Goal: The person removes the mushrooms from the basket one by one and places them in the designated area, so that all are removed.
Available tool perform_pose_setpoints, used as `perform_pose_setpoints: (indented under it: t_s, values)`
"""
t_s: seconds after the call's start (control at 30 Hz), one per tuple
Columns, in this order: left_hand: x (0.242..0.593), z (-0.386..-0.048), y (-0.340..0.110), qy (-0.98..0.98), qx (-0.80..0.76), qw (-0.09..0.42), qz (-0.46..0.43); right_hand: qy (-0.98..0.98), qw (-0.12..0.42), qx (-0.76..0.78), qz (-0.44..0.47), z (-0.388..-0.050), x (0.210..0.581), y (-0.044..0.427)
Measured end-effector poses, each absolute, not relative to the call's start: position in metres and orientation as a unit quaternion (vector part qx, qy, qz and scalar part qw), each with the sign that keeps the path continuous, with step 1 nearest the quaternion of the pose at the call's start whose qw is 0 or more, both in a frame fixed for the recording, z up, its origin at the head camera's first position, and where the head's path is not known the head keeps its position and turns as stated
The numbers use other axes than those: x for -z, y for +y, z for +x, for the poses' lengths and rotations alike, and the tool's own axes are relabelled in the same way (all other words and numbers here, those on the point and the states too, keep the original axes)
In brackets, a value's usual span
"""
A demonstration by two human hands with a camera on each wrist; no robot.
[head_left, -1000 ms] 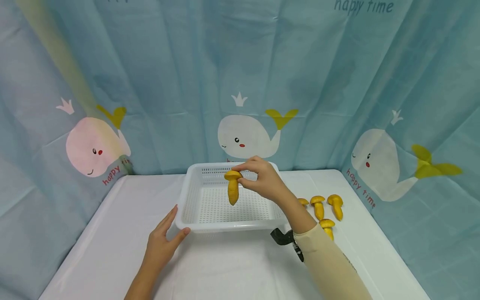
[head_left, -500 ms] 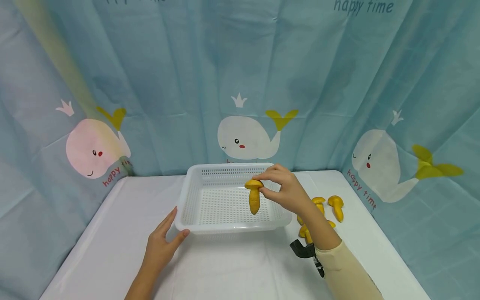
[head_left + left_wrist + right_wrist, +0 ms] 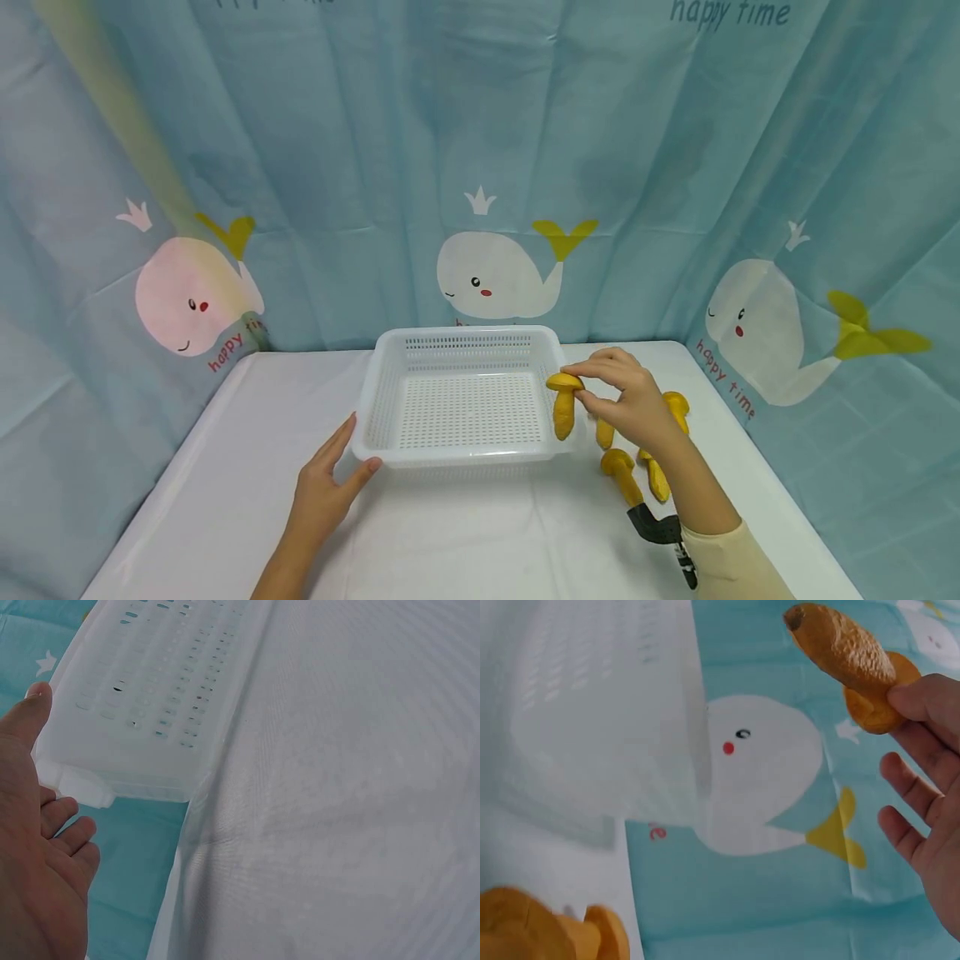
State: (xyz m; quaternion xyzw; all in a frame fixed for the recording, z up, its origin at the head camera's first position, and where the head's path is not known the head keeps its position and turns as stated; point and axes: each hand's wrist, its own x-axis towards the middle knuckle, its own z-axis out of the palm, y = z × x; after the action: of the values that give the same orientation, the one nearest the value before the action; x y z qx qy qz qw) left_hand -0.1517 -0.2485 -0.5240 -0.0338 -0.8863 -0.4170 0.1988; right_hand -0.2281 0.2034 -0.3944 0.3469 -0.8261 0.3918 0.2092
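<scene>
My right hand [image 3: 630, 400] pinches a yellow toy mushroom [image 3: 563, 410] by its cap between thumb and fingers. The stem hangs downward at the right rim of a white perforated plastic basket [image 3: 465, 456]. In the right wrist view the mushroom [image 3: 847, 652] shows its darker stem tip, and the other fingers of the hand [image 3: 937, 780] are loosely bent. My left hand [image 3: 321, 487] is at the basket's front left corner, fingers extended along the left side and thumb by the front. From the left wrist, the thumb [image 3: 34, 705] appears beside the basket's rim.
Several more yellow mushrooms lie right of the basket, such as one [image 3: 621, 473] in front and another [image 3: 677, 407] farther back, partly behind the right arm. A black strap [image 3: 654, 527] is at the right wrist. A blue whale-print curtain [image 3: 337, 275] surrounds the white table [image 3: 450, 533].
The right hand has carried the mushroom from above the basket rightward and slightly nearer, to its right rim. The left hand and the basket have stayed put.
</scene>
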Motion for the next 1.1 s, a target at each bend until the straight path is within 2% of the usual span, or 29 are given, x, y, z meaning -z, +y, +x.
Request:
perform_pose_setpoints:
  t_s: [0.6,1.1]
  values:
    - [0.523,-0.15,-0.245,-0.883,0.423,0.2,-0.034,-0.864,0.211,-0.376,0.26,-0.208,0.422,0.276]
    - [0.521,-0.15,-0.248,-0.887,0.414,0.201,-0.032,-0.888,0.184,-0.375,0.193,-0.209,0.451,0.319]
